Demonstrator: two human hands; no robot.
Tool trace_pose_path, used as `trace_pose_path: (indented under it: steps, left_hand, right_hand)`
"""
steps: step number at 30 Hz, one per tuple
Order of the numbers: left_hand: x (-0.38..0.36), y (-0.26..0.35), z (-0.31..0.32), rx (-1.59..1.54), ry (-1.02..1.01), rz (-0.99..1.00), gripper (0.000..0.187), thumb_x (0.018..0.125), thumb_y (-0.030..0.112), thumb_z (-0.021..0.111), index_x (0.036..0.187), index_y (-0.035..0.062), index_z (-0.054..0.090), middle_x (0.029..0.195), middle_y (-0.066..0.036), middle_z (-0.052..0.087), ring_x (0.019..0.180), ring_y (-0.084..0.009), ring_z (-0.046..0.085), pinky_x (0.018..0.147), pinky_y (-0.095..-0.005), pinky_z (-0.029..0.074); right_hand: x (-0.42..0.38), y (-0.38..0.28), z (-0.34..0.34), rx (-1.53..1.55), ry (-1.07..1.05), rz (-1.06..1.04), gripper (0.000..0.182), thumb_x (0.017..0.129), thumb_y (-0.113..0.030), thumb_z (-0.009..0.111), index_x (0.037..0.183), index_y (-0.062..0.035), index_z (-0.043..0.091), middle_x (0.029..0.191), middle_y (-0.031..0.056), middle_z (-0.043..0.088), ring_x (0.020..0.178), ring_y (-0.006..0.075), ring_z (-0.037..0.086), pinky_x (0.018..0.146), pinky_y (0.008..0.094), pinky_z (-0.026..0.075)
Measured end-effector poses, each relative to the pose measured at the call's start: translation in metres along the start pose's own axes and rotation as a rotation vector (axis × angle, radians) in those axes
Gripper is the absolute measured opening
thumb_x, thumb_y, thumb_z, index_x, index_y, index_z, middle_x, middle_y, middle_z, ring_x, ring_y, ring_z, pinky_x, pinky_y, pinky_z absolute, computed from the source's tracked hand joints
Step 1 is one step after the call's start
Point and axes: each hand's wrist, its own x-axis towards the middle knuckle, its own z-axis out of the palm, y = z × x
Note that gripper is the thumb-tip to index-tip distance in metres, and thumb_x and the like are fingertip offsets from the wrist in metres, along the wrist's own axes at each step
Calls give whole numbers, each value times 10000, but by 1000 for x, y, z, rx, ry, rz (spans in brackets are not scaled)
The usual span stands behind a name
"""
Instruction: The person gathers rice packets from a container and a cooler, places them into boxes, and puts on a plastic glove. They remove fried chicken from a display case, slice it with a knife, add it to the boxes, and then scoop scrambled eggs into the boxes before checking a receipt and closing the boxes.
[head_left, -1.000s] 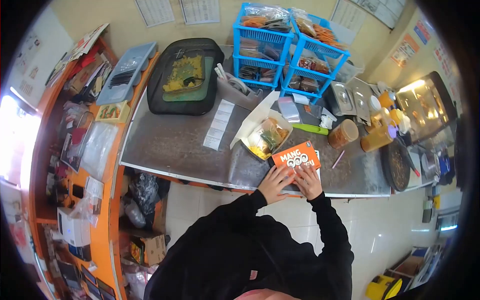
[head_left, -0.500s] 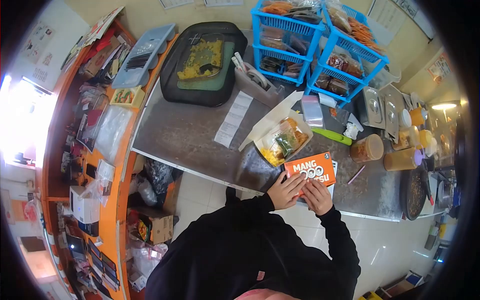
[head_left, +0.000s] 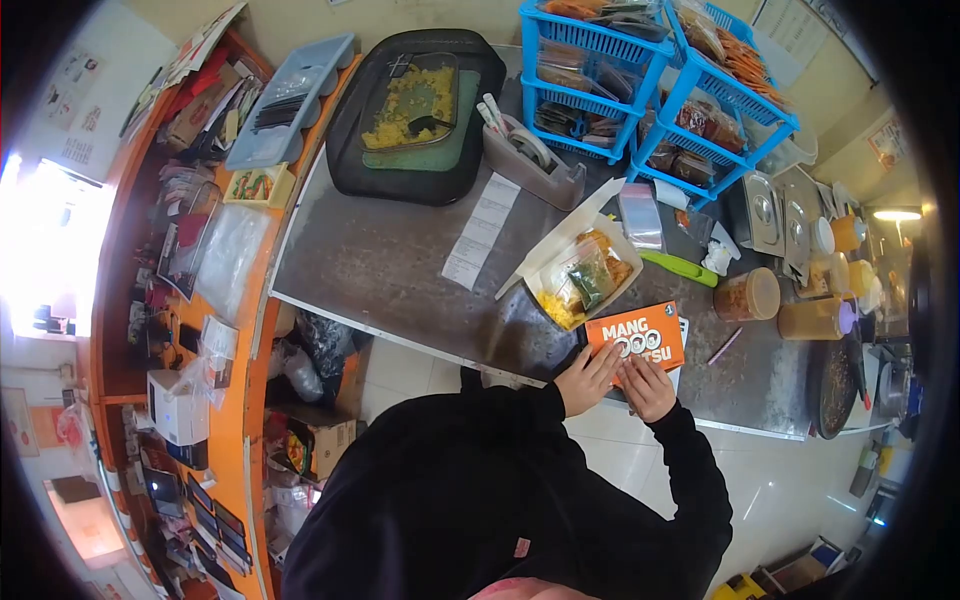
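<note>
An orange takeout box (head_left: 645, 332) with large white lettering lies closed at the counter's near edge. On its near left corner rests my left hand (head_left: 586, 382), fingers closed over the edge. My right hand (head_left: 647, 390) grips the near edge beside it, fingers bent and the two hands almost touching. The undersides of both hands are hidden. Just behind stands an open takeout box (head_left: 533, 252), its white lid tipped back. Inside are yellow food (head_left: 557, 310), browned fried pieces (head_left: 617, 268) and a small clear packet (head_left: 591, 285) with green contents.
A green-handled tool (head_left: 680, 268), a paper receipt (head_left: 482, 230), a striped straw (head_left: 725, 346) and lidded tubs (head_left: 748, 294) lie around the boxes. Behind are a tape dispenser (head_left: 535, 165), blue basket racks (head_left: 590, 95) and a glass dish (head_left: 410, 105) on a black tray. Orange shelving (head_left: 235, 400) stands left.
The whole scene has shifted slightly right in view as the head moved. Both hands stay at the orange box's near edge, in nearly the same pose.
</note>
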Motion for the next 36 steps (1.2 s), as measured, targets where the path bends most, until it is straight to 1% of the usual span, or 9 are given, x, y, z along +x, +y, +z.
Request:
trace_pose_path:
  steps: [7,11,13,14,15,18,22,25,36]
  left_hand:
    - [-7,-9,7,-41,92,71,435,817,213,523,1180,-27,522,1325,-186,437,1254,-309,398,1031,-444,301]
    - [-38,-37,-23,-513,244,56,379,758,89,558,1123,-14,547,1189,-196,513,1089,-341,502,958,-430,361]
    - [-73,-80,-33,-543,486,-282,415,727,71,583,1129,-18,526,1143,-198,518,1053,-356,501,938,-424,365]
    - [-77,-92,-39,-521,612,-734,455,732,97,602,1152,-34,487,1118,-192,516,1051,-363,486,943,-429,360]
    - [-85,-133,-41,-333,656,-809,448,771,83,572,1185,-46,456,1116,-186,516,1089,-346,466,940,-414,367]
    - [-103,-234,-14,-603,719,-1044,401,830,80,554,1213,-4,469,1100,-164,545,1007,-241,542,875,-312,428]
    - [-93,-301,-7,-712,345,-1063,405,801,185,616,1146,-5,524,892,-146,627,800,-232,618,758,-310,482]
    - [-69,-304,-25,-599,71,-1029,520,712,306,701,1085,-24,552,771,-158,647,691,-273,638,676,-352,506]
    - [-70,-325,13,-1256,-24,-1125,478,658,202,770,971,-46,508,821,-152,640,729,-193,629,644,-297,500]
  right_hand:
    - [-11,-10,16,107,52,140,396,706,-157,677,1054,16,603,1114,129,567,1111,293,512,942,431,397]
    - [2,-23,-2,96,48,271,452,676,-142,702,1089,-9,575,1097,134,571,1086,287,530,923,446,398]
    - [21,-53,-5,214,161,355,447,673,-166,715,1072,-25,571,1014,113,581,985,271,554,832,418,417]
    - [34,-70,3,301,220,358,431,680,-182,710,1060,-30,575,980,104,583,955,262,555,798,390,424]
    - [59,-89,11,415,230,393,424,696,-177,702,1070,-34,566,973,108,581,936,269,554,795,385,424]
    - [151,-124,64,611,211,597,437,745,-174,675,1127,-24,526,975,148,574,931,310,545,785,373,426]
    - [241,-118,157,759,407,1024,457,779,-178,643,1168,2,484,926,160,555,869,334,528,785,410,399]
    - [287,-110,167,554,549,1249,443,752,-84,648,1159,-2,492,926,125,591,800,260,548,776,370,420]
    - [291,-108,191,833,605,1424,253,700,-70,674,943,-51,605,773,72,635,715,181,598,718,325,429]
